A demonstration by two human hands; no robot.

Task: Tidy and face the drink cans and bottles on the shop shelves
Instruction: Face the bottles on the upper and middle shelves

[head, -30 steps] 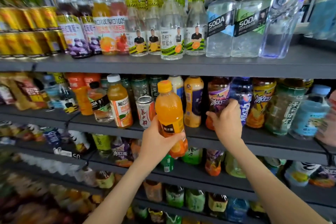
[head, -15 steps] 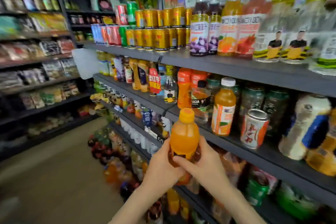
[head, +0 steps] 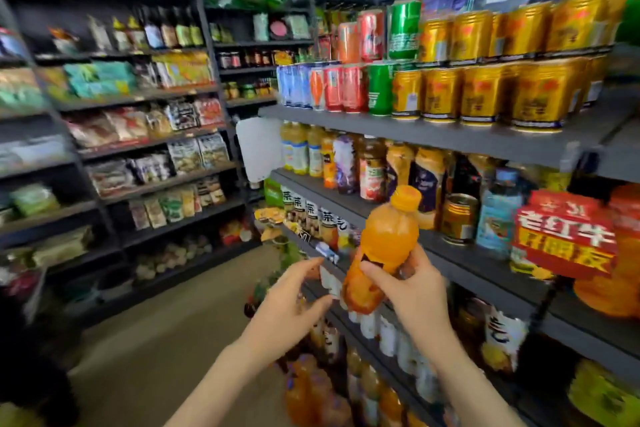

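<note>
Head view: orange bottle is gripped at its lower half by right hand, fingers curled round it, and held tilted in the air before the middle shelf. Left hand is seen just beside the bottle's base, fingers loosely spread, nothing held; contact cannot be told.

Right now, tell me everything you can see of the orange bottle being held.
The orange bottle is small, apparently clear plastic, and full of orange drink. Its orange screw cap is on, and a dark label band circles the lower half, the print too blurred to read. It is held in the air in front of the grey shelf, tilted with the cap up and to the right. The right hand wraps its middle. The left hand is open beside its base, contact unclear.
</note>
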